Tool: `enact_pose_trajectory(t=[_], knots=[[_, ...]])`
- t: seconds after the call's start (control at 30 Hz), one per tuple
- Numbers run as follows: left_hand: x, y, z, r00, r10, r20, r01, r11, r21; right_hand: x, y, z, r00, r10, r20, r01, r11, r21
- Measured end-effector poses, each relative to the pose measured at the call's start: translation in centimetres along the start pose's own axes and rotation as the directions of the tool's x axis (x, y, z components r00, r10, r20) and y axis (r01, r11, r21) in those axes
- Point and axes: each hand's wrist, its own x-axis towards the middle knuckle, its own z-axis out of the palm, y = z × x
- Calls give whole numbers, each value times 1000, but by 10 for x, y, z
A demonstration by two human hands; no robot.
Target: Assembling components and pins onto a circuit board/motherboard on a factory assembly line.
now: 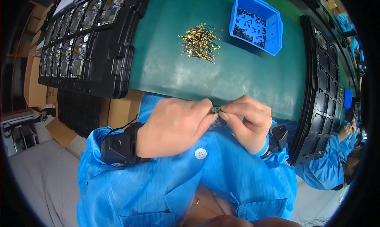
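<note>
In front of my chest, at the near edge of the green mat, both hands meet fingertip to fingertip. My left hand [174,124] is closed, thumb and forefinger pinching a small dark electronic part [215,110] that the fingers mostly hide. My right hand [249,118] pinches at the same spot from the other side, thumb against forefinger. Beyond the hands lies a loose pile of thin black leads with gold-coloured ends [200,42]. Farther right, a blue plastic bin [277,33] holds many small black ring-like pieces.
On the left, a black tray [114,74] carries rows of circuit boards [81,54]; one front slot holds no board. Stacked black trays [312,88] border the green mat [158,68] on the right. Past them, a co-worker's hands [347,130] and blue sleeve show. Cardboard boxes [122,108] stand below left.
</note>
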Motion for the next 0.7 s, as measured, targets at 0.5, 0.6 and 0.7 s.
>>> enact_pose_trajectory(t=[0.5, 0.6, 0.7], knots=[[1, -3, -7, 998, -42, 46, 47, 993, -105, 2, 5, 0, 997, 69, 16, -71, 983, 170], [1, -5, -7, 998, -43, 49, 48, 993, -111, 2, 5, 1, 998, 58, 20, -61, 984, 168], [1, -5, -7, 998, -39, 47, 44, 993, -113, 3, 6, 2, 999, 39, 20, -41, 985, 170]])
